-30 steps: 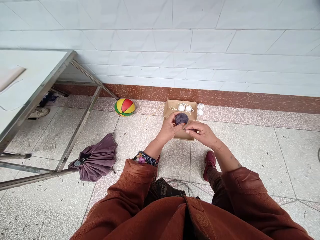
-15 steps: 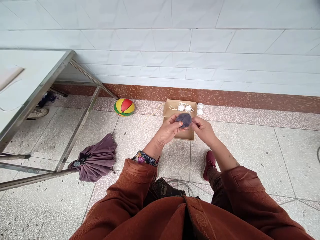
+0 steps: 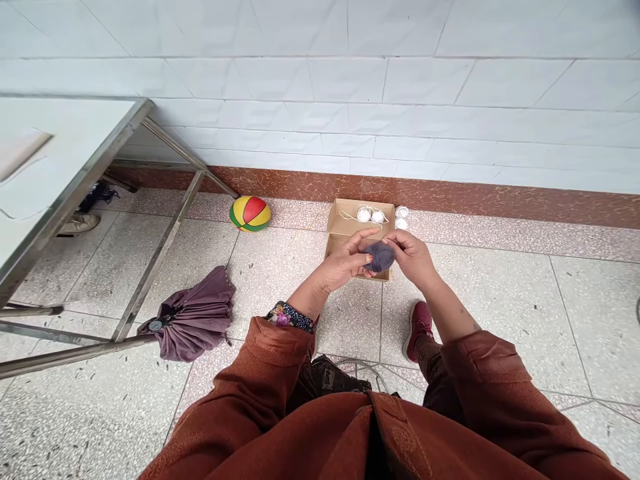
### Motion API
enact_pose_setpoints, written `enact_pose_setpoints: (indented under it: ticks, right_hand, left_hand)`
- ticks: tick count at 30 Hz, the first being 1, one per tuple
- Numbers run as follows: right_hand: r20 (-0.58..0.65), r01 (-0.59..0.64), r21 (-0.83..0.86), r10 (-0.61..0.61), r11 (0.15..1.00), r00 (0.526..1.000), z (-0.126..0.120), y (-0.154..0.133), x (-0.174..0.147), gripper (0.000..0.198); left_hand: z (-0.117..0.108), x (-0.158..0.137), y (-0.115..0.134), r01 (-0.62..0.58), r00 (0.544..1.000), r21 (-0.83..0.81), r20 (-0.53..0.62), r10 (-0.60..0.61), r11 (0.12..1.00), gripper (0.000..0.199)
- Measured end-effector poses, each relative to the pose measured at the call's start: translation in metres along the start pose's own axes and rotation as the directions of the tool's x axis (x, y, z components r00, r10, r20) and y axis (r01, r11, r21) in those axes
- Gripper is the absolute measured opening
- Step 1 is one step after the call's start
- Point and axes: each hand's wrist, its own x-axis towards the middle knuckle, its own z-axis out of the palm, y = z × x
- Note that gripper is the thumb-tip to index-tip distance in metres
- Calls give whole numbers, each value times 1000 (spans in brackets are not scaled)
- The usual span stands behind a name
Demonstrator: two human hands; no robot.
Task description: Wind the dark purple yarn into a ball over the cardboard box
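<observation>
Above a cardboard box [image 3: 343, 227], the left hand [image 3: 345, 265] grips a gray yarn ball [image 3: 381, 257]; the right hand [image 3: 413, 259], fingertips pinched narrow, meets its side.

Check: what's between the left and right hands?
A grey-purple yarn ball, held in the left hand, with the right hand at its edge; the head view shows it.

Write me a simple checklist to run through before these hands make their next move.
1. Left hand grips the grey-purple yarn ball: ok.
2. Right hand at the ball's edge: ok.
3. Yarn strand pinched by that hand: cannot tell, too small.
4. Cardboard box open on the floor: ok.
5. All white yarn balls inside the box: not ok; two inside, two outside.
</observation>
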Motion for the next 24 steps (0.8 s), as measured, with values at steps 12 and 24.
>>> enact_pose_setpoints:
  ticks: [12,24]
  right_hand:
    - [285,169,106,-192,980,939,-2,-18,-8,18]
    - [65,-35,-14,36,999,997,7,7,-3,19]
  left_hand:
    - [-11,10,-2,-8,926,314,-355,125,949,46]
    - [-2,1,0,-14,1000,-111,4,14,994,61]
